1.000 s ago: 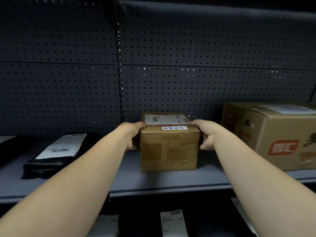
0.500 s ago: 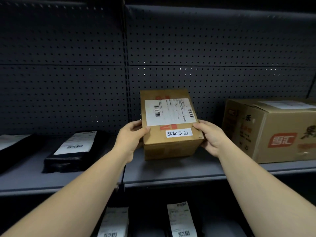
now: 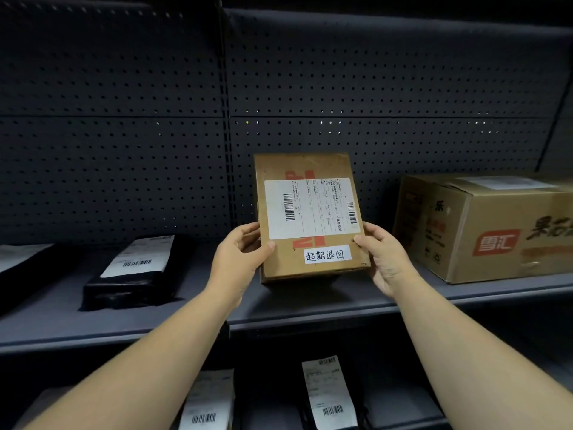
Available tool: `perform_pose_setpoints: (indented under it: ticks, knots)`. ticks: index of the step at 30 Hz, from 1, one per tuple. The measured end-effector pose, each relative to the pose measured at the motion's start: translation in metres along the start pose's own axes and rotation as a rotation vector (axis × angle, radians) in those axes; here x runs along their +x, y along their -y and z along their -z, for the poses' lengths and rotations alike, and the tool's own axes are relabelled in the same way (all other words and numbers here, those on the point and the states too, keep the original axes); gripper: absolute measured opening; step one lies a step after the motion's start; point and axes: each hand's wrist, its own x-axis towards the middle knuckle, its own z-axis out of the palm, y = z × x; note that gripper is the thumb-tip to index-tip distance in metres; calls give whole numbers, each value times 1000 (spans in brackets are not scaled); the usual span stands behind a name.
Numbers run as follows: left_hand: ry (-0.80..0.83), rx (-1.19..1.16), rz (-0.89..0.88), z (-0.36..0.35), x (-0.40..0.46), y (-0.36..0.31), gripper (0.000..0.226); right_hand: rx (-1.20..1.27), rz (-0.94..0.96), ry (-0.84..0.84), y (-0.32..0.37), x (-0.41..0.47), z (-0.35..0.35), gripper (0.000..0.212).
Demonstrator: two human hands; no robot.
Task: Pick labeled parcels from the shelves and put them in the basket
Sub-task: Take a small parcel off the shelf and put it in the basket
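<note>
Cardboard parcel [image 3: 310, 212], head view: I see a small brown box held between both hands above the grey shelf [image 3: 310, 308], tilted so that its top face is turned toward the camera. The box bears 1 white shipping label [image 3: 311, 207] with 2 barcodes, and below it 1 smaller white sticker [image 3: 327, 254] with handwritten characters. My left hand [image 3: 238, 259] grips the box's lower left edge, thumb lying on the top face and fingers curled behind it. My right hand [image 3: 383, 257] grips the lower right edge in the same way, thumb tip on the top face just beside the handwritten sticker, fingers wrapped round the side. The box's lower edge hangs just above the shelf; I cannot tell whether it touches. A perforated dark back panel [image 3: 372, 88] stands behind the shelf. To the right, on the same shelf and apart from the held box, sits a larger cardboard carton [image 3: 496, 231] with a red logo and a white label on top. To the left lies a black plastic mailer [image 3: 133, 280] with a white barcode label, and a second dark mailer [image 3: 21, 262] shows at the left edge. On the lower shelf I see 2 more labelled dark packages [image 3: 328, 395], [image 3: 210, 401]. No basket is visible in this view.
</note>
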Motion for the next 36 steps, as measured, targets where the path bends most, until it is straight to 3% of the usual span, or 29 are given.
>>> perform_pose_setpoints:
  ticks: [8, 12, 16, 22, 29, 36]
  knots:
    - [-29, 167, -20, 0, 7, -16, 31, 14, 21, 13, 0, 1, 1, 25]
    - [-157, 590, -205, -4, 26, -53, 57, 26, 18, 17, -2, 1, 2, 23]
    - [-111, 926, -457, -22, 50, -94, 53, 42, 22, 29, -3, 1, 3, 25]
    - [4, 1310, -595, -51, 82, -121, 51, 28, 23, 43, -2, 0, 4, 26]
    - [47, 1452, -532, -70, 94, -118, 46, -13, 14, 50, -4, 2, 6, 29]
    - [19, 1322, -499, -65, 91, -120, 42, -86, -10, 23, 2, 8, 4, 26]
